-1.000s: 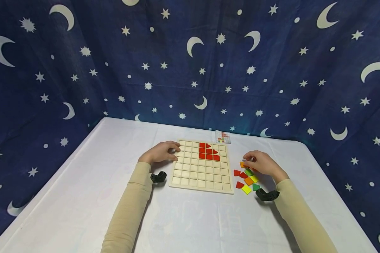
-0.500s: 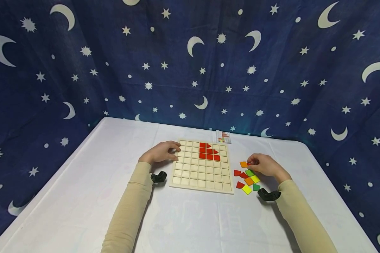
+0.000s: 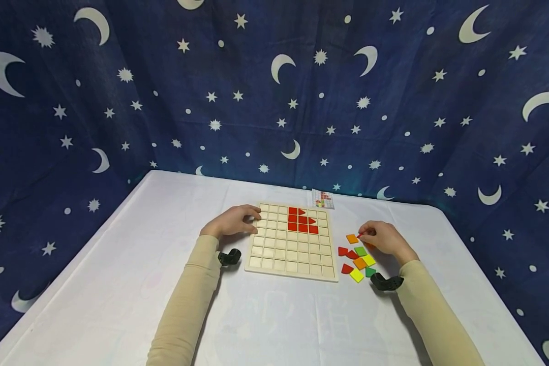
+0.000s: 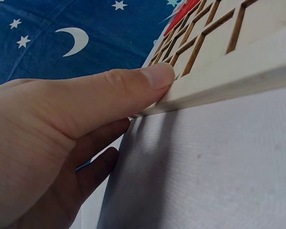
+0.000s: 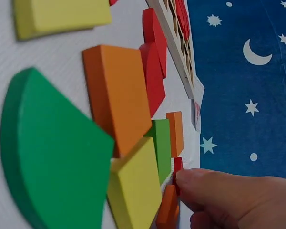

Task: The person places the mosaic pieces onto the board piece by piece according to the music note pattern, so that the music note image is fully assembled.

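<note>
My left hand [image 3: 231, 221] rests at the left edge of a wooden grid board [image 3: 291, 256]. In the left wrist view its thumb touches the board's rim [image 4: 229, 76], with the other fingers loosely bent beside it. Between thumb and fingers my right hand [image 3: 384, 238] pinches a small red tile [image 5: 178, 164], seen nearly edge-on and largely covered. Right by those fingertips lie an orange tile [image 5: 167, 210] and a second orange tile [image 3: 352, 239]. Several red tiles [image 3: 303, 228] fill cells toward the board's far right.
Right of the board are loose tiles: red [image 3: 342, 251], light green [image 3: 360, 251], yellow [image 3: 357, 275], dark green [image 5: 57, 152] and orange [image 5: 117, 90]. A small pattern card [image 3: 323, 199] lies behind the board. A starry curtain [image 3: 238, 137] borders the white table [image 3: 274, 325].
My right hand first drew back to the right from the far orange tile. It now holds the red tile, tipped up on edge. My left hand stays at the board.
</note>
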A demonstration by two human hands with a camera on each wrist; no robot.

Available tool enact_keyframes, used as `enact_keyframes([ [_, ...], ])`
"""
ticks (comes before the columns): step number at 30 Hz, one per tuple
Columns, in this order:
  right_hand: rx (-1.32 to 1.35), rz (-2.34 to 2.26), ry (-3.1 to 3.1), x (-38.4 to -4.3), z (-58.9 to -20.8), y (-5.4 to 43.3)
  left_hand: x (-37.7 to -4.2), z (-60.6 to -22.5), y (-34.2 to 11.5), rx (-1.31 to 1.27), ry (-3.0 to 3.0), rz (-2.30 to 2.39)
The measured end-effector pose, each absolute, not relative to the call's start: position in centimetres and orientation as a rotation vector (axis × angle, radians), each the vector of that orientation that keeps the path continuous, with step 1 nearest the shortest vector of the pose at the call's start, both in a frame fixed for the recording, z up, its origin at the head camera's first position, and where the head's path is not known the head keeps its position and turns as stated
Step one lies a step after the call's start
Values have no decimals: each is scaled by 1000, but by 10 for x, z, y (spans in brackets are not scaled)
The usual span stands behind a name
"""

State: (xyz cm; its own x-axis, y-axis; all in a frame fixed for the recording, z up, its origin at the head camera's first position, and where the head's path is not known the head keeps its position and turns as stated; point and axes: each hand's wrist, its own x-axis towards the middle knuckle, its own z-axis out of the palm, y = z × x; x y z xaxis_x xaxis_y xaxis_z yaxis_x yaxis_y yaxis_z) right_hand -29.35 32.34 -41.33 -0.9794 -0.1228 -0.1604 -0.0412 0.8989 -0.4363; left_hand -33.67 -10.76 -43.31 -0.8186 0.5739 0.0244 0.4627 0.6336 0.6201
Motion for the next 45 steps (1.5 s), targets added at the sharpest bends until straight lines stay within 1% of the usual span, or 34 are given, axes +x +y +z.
enact_keyframes([
  [2,-123,-651,2889,-294,-414,323,-336,-433,-108,859,2680,943],
  [9,24,-664,2867,-299,-419,322,-335,-432,-108,879,2681,931],
  [23,-22,-673,2899,-304,-418,318,-337,-433,-108,870,2673,945],
  [28,-92,-718,2918,-305,-416,310,-338,-434,-109,871,2668,953],
  [35,-249,-781,2890,-306,-415,284,-338,-434,-109,851,2667,957],
  [45,-456,-693,2892,-312,-417,255,-336,-433,-107,838,2674,957],
])
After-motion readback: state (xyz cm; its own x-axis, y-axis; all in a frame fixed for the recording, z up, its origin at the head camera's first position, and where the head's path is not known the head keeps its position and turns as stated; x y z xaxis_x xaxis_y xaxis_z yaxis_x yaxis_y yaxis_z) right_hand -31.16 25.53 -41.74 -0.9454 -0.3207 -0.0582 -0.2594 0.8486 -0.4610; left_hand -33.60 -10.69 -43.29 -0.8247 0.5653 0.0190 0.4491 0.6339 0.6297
